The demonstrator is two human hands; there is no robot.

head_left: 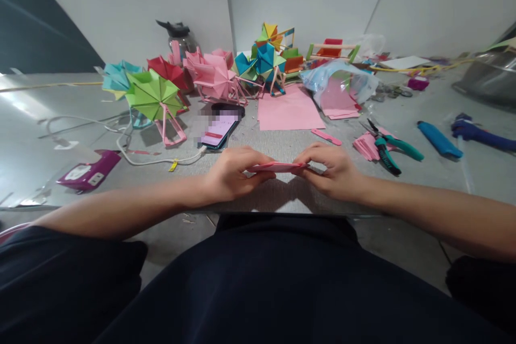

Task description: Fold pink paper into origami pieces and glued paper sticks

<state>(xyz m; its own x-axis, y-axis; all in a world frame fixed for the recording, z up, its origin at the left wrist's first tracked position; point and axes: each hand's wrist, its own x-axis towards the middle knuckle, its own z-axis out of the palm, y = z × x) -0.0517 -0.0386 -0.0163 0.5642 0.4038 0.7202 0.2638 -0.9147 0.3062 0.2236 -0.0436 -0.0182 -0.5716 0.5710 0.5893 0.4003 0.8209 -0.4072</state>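
Note:
A thin piece of folded pink paper (pixel 282 167) is held level just above the front of the table, seen almost edge-on. My left hand (pixel 237 172) pinches its left end between thumb and fingers. At its right end, my right hand (pixel 327 171) grips it the same way. Beyond the hands lies a small pink strip (pixel 325 136). Sheets of pink paper (pixel 288 110) rest farther back, and a pile of small pink pieces (pixel 366 146) sits to the right, partly under pliers with green and black handles (pixel 389 148).
Folded-paper models, among them a green one (pixel 155 94) and a pink one (pixel 213 75), stand along the back. A phone (pixel 220 129) on a white cable and a purple power strip (pixel 89 170) lie left. At right are a blue roll (pixel 439 140) and a clear plastic bag (pixel 341 83).

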